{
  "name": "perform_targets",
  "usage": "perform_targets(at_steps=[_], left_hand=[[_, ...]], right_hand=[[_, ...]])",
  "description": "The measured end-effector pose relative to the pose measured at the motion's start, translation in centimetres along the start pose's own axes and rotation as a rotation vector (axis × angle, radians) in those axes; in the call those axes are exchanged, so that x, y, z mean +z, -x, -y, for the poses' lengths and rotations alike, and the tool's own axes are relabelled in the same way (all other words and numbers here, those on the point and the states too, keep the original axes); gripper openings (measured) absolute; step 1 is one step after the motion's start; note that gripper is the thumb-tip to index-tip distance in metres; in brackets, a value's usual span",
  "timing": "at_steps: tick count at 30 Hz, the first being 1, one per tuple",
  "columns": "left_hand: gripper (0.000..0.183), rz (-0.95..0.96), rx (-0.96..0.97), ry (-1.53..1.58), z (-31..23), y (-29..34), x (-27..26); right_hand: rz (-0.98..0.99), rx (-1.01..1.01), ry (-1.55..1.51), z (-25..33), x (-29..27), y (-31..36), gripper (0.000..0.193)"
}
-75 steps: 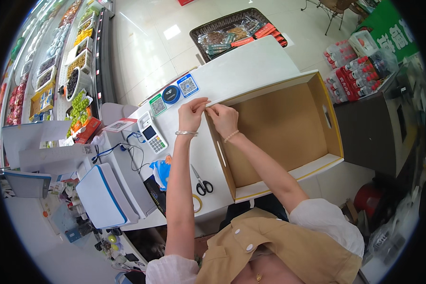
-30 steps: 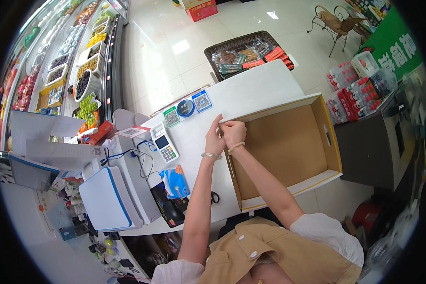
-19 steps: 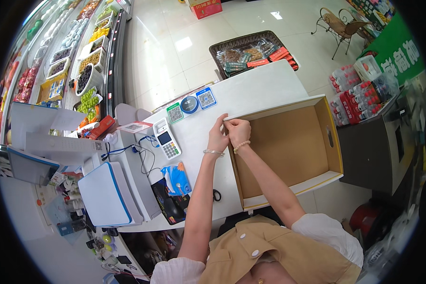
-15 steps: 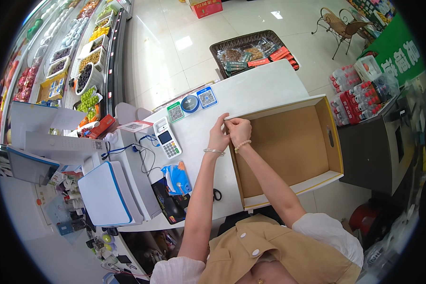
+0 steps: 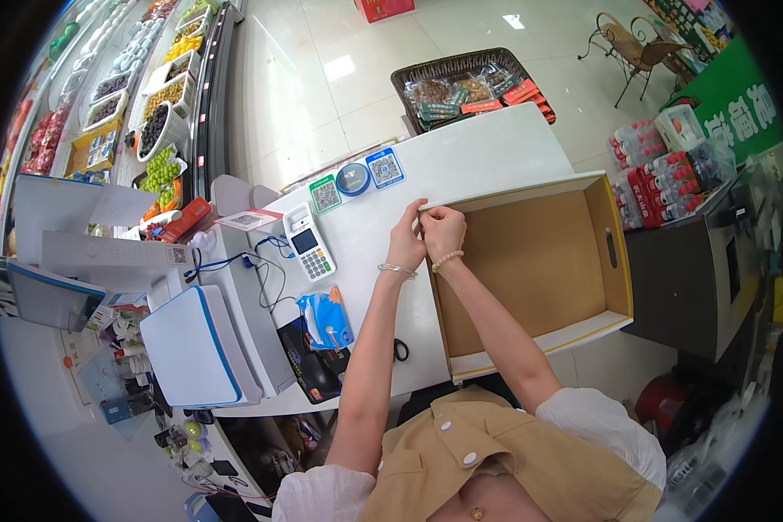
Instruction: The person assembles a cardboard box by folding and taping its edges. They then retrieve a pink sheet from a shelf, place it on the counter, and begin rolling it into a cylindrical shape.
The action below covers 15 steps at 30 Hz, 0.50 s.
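A shallow open cardboard box (image 5: 531,270), brown inside with white and yellow rims, sits over the right side of the white counter. At its far left corner my left hand (image 5: 404,240) pinches the box's rim from the outside, a metal bangle on the wrist. My right hand (image 5: 445,230) is right beside it, fingers curled down over the same corner from the inside, a beaded bracelet on the wrist. The fingertips of the right hand are partly hidden behind its knuckles.
On the counter (image 5: 487,157) left of the box lie a card terminal (image 5: 308,244), a blue tissue pack (image 5: 324,317), scissors (image 5: 400,350) and code stands (image 5: 384,167). A wicker basket (image 5: 400,83) of packets stands beyond; bottled drinks (image 5: 670,187) are at right.
Both hands stay at the same box corner with nearly the same grip. The whole view has shifted slightly; nothing else has visibly moved.
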<state>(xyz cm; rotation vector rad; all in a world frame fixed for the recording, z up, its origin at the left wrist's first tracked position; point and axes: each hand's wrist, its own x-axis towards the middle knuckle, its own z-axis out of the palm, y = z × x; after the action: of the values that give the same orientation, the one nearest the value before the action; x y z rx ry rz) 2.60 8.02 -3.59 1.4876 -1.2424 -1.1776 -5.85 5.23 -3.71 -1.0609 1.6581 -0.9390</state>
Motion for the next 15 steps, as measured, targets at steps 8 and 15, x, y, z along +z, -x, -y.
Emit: perform_targets(at_steps=[8,15], left_hand=[[0.064,-0.003,-0.022,-0.001,0.23,-0.03,0.03],[0.062,0.01,0.014,-0.008,0.52,0.03,-0.18]], right_hand=[[0.032,0.03,-0.031,0.21,-0.59,0.38,0.021],[-0.025,-0.001,0.051,0.44,0.17,0.18,0.018]])
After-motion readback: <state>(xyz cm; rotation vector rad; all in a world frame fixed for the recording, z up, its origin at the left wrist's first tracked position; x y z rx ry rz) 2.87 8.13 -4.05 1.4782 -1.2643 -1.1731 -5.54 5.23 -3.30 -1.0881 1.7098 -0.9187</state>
